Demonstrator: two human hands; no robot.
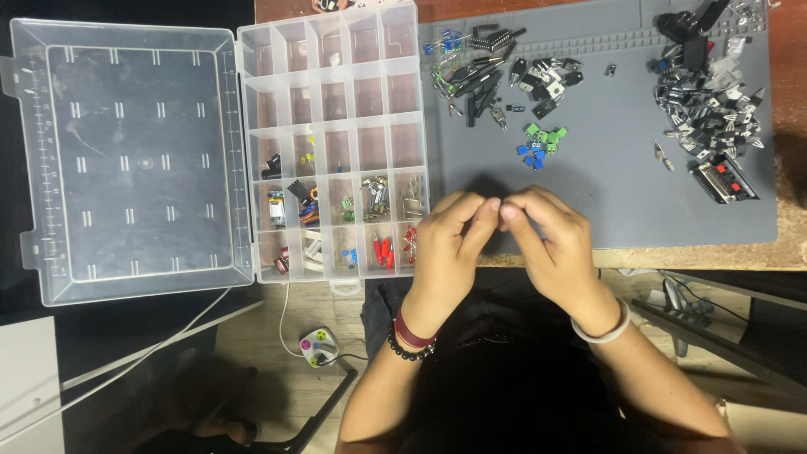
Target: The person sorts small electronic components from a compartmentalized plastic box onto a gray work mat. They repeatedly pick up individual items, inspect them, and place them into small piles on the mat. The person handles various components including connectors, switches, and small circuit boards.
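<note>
- Left hand (450, 244) and right hand (546, 240) meet at lower centre of the frame, fingertips pinched together over the near edge of the grey rubber work mat (605, 185).
- Both hands are closed in a fine pinch. The item between them is too small to identify.
- Clear plastic compartment organiser box (336, 134), left of centre, lies with its lid (126, 160) folded flat to the far left, giving open access to the cells. The lower rows hold sorted small parts; the upper rows appear mostly unfilled.
- Loose piles on the mat: black components (483, 76) at upper centre, green and blue terminal blocks (542, 143) below them, mixed black and metal parts (710, 101) at upper right.
- The mat rests on a brown wooden surface (790, 235).
</note>
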